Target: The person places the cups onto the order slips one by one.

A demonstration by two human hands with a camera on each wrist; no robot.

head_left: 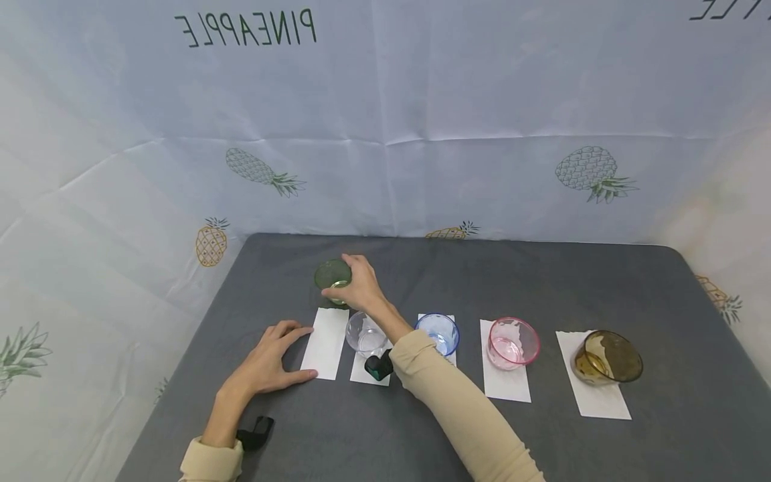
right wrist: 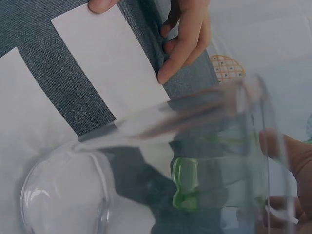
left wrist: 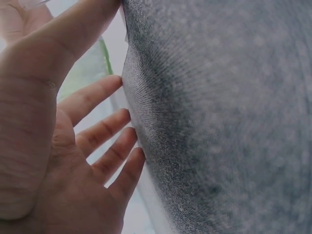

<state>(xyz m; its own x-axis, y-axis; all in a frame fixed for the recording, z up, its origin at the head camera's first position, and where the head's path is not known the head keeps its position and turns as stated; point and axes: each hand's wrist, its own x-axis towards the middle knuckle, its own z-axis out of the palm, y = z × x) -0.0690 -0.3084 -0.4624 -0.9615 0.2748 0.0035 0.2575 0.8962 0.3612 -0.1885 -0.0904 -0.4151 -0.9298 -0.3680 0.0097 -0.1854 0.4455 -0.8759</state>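
My right hand (head_left: 363, 288) grips a green glass cup (head_left: 332, 273) at the far left of the table, just beyond the top end of a white paper strip (head_left: 324, 345). In the right wrist view, the green cup (right wrist: 186, 183) shows through a clear glass cup (right wrist: 63, 190) in the foreground. Fingers spread, my left hand (head_left: 268, 361) rests beside that same strip, its thumb and index fingertips at the left edge. Its straight, parted fingers (left wrist: 105, 131) show against the grey cloth in the left wrist view. The clear cup (head_left: 363, 333) stands under my right forearm.
To the right, a blue glass cup (head_left: 438, 333), a pink glass cup (head_left: 512, 343) and an amber glass cup (head_left: 605, 358) each stand on a white paper strip. The grey tabletop (head_left: 680, 402) meets a pineapple-print curtain (head_left: 397, 187) at the back.
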